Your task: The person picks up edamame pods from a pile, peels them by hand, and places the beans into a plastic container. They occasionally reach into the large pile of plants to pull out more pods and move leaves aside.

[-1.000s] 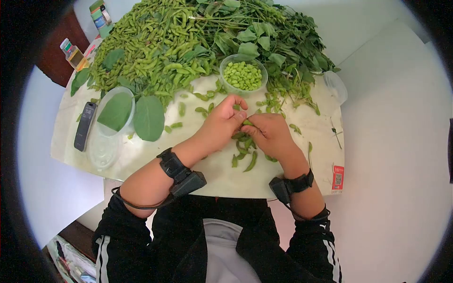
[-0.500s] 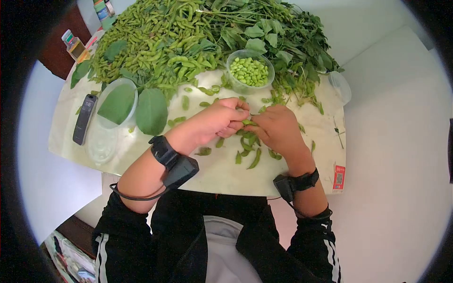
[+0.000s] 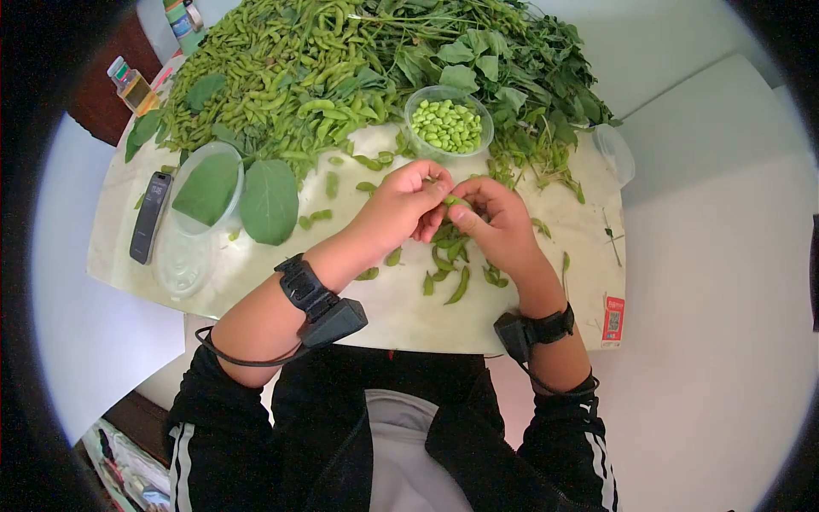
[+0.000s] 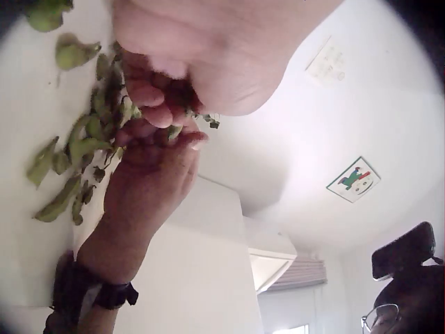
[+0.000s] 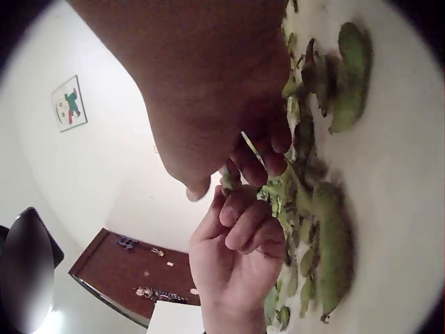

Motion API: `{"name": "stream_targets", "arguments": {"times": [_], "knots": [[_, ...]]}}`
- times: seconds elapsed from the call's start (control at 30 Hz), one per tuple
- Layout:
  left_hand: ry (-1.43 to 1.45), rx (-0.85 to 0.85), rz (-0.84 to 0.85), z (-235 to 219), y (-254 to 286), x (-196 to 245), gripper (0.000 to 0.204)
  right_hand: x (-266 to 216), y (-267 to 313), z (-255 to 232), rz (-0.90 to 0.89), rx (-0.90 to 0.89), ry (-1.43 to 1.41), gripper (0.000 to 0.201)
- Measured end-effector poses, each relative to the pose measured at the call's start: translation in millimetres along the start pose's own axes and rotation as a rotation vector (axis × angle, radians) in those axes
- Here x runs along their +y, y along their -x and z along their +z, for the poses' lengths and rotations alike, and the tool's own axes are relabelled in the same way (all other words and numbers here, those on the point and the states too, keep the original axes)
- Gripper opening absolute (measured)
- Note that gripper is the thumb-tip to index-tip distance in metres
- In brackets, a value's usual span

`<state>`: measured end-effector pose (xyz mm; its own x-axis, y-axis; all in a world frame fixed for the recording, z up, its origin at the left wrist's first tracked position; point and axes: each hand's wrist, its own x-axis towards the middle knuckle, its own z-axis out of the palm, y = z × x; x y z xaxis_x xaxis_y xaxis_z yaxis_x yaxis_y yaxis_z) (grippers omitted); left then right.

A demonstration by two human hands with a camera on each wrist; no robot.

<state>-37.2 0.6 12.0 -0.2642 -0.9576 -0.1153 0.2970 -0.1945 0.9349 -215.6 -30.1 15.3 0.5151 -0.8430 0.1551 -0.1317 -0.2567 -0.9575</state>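
Green pod point(image 3: 456, 201) is pinched by right fingers point(image 3: 488, 191), apparently left fingers point(image 3: 433, 171) too, near loose pods point(image 3: 459, 287) and bean bowl point(image 3: 490, 136).

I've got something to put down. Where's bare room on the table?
Bare table shows along the near edge up to the loose pods; a smaller patch lies between the red card and twig. The back is crowded with the pod pile and leafy stems.

You have two hands, left hand point(image 3: 401, 205) and right hand point(image 3: 499, 224), on one pod point(image 3: 456, 202). Your bench point(image 3: 384, 311) carries one bowl point(image 3: 487, 132), one tub point(image 3: 192, 225), one lid point(image 3: 183, 264), one clear container point(image 3: 614, 155), one phone point(image 3: 150, 218), one amber bottle point(image 3: 135, 90), one red card point(image 3: 613, 320) and two big leaves point(image 3: 269, 202), one in the tub, one beside it. Beans point(image 3: 445, 125), loose pods point(image 3: 458, 286) and heaped pods point(image 3: 281, 85) overlap, too many for you to count.
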Motion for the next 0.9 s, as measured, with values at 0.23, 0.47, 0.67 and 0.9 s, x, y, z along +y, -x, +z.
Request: {"name": "stream_targets", "arguments": {"times": [0.23, 0.47, 0.67, 0.9], "knots": [[0.132, 0.009, 0.043, 2, 3, 4, 0.011, -13, 4, -13, 0.098, -0.198, 0.101, 0.016], [-0.042, -0.01, 0.22, 5, 5, 2, 0.011, -17, 4, -13, 0.196, -0.247, -0.153, 0.011], [-0.064, 0.062, 0.22, 9, 8, 4, 0.014, -10, -1, -8, 0.154, -0.069, -0.258, 0.014], [-0.046, 0.092, 0.17, 8, 9, 2, 0.015, -10, -2, -11, 0.206, -0.102, -0.265, 0.009]]}}
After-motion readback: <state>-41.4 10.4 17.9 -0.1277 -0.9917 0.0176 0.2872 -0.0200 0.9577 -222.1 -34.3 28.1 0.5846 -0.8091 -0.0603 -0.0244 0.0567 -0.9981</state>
